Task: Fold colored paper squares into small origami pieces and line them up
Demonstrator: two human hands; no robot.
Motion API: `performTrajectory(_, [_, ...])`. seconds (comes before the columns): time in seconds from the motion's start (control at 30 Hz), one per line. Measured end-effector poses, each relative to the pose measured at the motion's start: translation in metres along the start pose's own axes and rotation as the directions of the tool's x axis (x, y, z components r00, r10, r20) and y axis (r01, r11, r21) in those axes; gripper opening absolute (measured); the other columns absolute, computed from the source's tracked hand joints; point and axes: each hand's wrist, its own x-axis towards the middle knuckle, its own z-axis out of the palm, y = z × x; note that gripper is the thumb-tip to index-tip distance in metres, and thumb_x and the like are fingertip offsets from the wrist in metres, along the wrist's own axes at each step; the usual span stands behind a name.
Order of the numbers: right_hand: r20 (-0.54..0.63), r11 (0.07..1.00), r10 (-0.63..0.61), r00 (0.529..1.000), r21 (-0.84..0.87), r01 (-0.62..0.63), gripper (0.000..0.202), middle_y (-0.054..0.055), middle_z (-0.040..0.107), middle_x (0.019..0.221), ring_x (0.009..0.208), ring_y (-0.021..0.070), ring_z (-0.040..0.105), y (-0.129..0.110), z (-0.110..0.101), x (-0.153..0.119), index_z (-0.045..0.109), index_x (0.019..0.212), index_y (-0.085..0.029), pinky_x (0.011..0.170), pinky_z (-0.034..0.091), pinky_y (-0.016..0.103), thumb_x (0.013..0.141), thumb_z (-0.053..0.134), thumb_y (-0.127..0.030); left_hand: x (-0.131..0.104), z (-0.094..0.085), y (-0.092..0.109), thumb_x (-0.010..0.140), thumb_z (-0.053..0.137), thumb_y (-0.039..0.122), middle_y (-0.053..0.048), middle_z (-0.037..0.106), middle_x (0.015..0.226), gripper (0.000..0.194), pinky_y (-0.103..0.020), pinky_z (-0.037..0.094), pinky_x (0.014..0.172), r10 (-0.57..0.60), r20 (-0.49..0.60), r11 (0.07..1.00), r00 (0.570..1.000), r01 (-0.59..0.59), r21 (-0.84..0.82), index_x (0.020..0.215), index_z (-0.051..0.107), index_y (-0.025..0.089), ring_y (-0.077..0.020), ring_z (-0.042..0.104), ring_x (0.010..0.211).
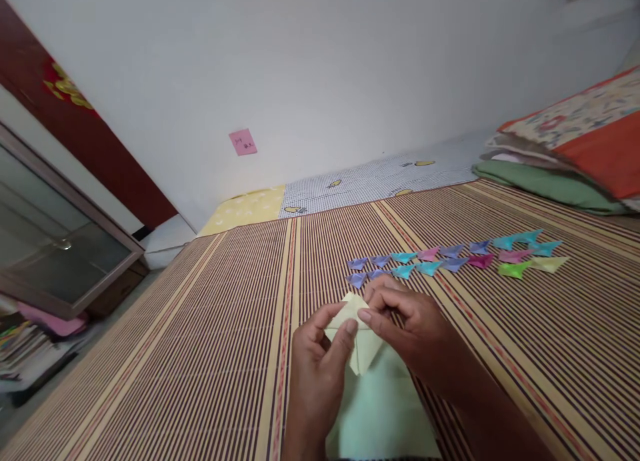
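Note:
A pale yellow folded paper (367,349), roughly diamond-shaped with creases, is held up between both hands. My left hand (320,361) pinches its left side, thumb on the near face and fingers behind. On the right side, my right hand (407,317) grips the upper part with thumb and fingers, some fingers hidden behind the paper. Below lies a pale green sheet (383,407) on the striped mat. Just beyond my hands stand two rows of small folded paper boats, among them a magenta boat (481,261) and a bright green boat (515,269).
The striped bamboo mat (225,341) covers the bed. Folded bedding (550,181) is stacked at the back right. A pink note (243,142) is on the white wall. To the left are a glass-fronted cabinet (55,234) and a pile of papers (25,351).

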Motion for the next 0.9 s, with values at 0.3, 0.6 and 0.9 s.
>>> performTrajectory(0.3, [-0.049, 0.998, -0.038, 0.998, -0.042, 0.036, 0.025, 0.001, 0.062, 0.085, 0.084, 0.0185, 0.061, -0.004, 0.003, 0.001, 0.056, 0.07, -0.021, 0.079, 0.044, 0.033, 0.094, 0.06, -0.021, 0.0, 0.0, 0.007, 0.087, 0.074, 0.041, -0.004, 0.071, 0.08, 0.038, -0.022, 0.047, 0.055, -0.002, 0.025, 1.0, 1.0, 0.003, -0.024, 0.116, 0.071, 0.017, -0.0133, 0.059, 0.061])
performTrajectory(0.6, [-0.097, 0.998, -0.037, 0.995, -0.056, 0.032, 0.022, 0.005, 0.068, 0.101, 0.099, 0.0231, 0.064, -0.004, 0.002, -0.002, 0.06, 0.07, -0.021, 0.088, 0.045, 0.037, 0.092, 0.063, -0.023, 0.003, -0.016, 0.001, 0.083, 0.08, 0.035, -0.002, 0.068, 0.08, 0.025, -0.022, 0.046, 0.059, 0.077, -0.014, 0.997, 0.997, -0.077, -0.02, 0.102, 0.075, 0.019, -0.0122, 0.056, 0.064])
performTrajectory(0.9, [-0.11, 0.998, -0.016, 0.994, -0.068, 0.008, 0.028, 0.001, 0.065, 0.076, 0.074, 0.0185, 0.06, -0.007, 0.006, -0.003, 0.055, 0.068, -0.022, 0.071, 0.045, 0.033, 0.095, 0.06, -0.026, 0.002, -0.011, -0.001, 0.085, 0.078, 0.039, 0.003, 0.058, 0.064, 0.022, -0.02, 0.044, 0.056, 0.071, -0.077, 0.997, 0.995, -0.071, 0.0, 0.09, 0.072, 0.018, -0.0118, 0.056, 0.06])
